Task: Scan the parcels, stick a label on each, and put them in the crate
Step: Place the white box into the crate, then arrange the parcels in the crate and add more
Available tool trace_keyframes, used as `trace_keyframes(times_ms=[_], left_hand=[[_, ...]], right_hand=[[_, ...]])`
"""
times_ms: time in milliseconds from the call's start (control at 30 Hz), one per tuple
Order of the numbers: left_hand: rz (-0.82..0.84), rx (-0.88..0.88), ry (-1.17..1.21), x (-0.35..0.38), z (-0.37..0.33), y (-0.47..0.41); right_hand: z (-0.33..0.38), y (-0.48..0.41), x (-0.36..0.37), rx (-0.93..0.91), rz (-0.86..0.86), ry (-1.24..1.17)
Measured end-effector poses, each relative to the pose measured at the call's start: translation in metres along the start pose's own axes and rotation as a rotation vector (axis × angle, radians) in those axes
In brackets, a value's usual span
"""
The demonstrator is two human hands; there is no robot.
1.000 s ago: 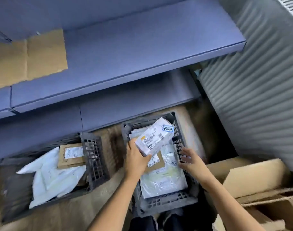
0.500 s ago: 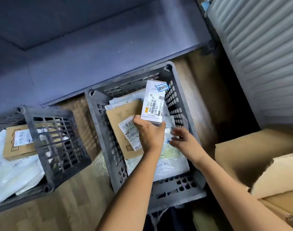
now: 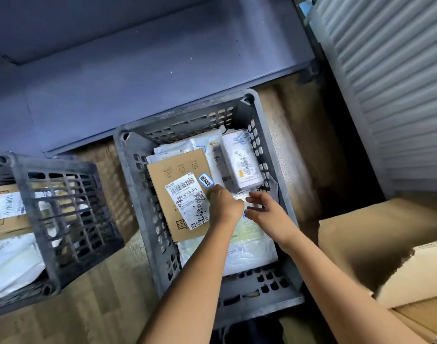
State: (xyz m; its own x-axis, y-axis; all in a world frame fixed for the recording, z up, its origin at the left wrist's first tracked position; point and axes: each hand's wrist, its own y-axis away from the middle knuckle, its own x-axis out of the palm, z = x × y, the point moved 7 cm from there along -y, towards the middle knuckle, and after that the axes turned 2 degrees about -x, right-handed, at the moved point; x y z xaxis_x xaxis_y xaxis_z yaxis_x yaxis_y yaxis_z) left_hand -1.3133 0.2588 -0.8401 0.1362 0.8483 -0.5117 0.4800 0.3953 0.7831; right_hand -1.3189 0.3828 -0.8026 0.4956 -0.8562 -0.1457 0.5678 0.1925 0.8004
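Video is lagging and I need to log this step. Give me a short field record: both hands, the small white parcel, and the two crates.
left hand: inside the middle crate, beside the brown box's label; grip hidden
right hand: fingers straight over a plastic mailer, holding nothing
white parcel: lying in the crate's far right corner, free of both hands
middle crate: holds brown box, mailers, white parcel
left crate: holds a labelled carton and white bags

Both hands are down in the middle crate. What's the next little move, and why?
Probably lift both hands out and fetch another parcel. The small white box lies in the grey crate by its right wall, labelled, and neither the left hand nor the right hand grips it.
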Motion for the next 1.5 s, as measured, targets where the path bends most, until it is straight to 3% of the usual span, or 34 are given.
trace_keyframes(times_ms=[200,433,733,933,1067,1267,1500], left_hand=[[0.009,0.034,-0.027,-0.036,0.009,0.024],[-0.053,-0.028,0.038,-0.138,0.04,0.074],[-0.257,-0.098,0.136,-0.328,0.127,0.161],[-0.322,-0.174,0.151,-0.407,0.229,0.165],[-0.273,-0.192,0.17,-0.456,0.3,0.149],[-0.192,-0.237,0.168,-0.52,0.4,0.145],[-0.175,-0.18,0.163,-0.544,0.429,0.107]], right_hand=[[0.023,0.024,0.012,-0.008,0.007,0.085],[0.092,0.078,0.052,-0.045,0.077,0.205],[0.198,0.169,0.194,-0.202,0.249,0.4],[0.211,0.19,0.289,-0.183,0.281,0.391],[0.205,0.188,0.354,-0.118,0.159,0.277],[0.189,0.203,0.466,0.166,0.108,-0.066],[0.173,0.16,0.565,0.48,0.201,-0.408]])
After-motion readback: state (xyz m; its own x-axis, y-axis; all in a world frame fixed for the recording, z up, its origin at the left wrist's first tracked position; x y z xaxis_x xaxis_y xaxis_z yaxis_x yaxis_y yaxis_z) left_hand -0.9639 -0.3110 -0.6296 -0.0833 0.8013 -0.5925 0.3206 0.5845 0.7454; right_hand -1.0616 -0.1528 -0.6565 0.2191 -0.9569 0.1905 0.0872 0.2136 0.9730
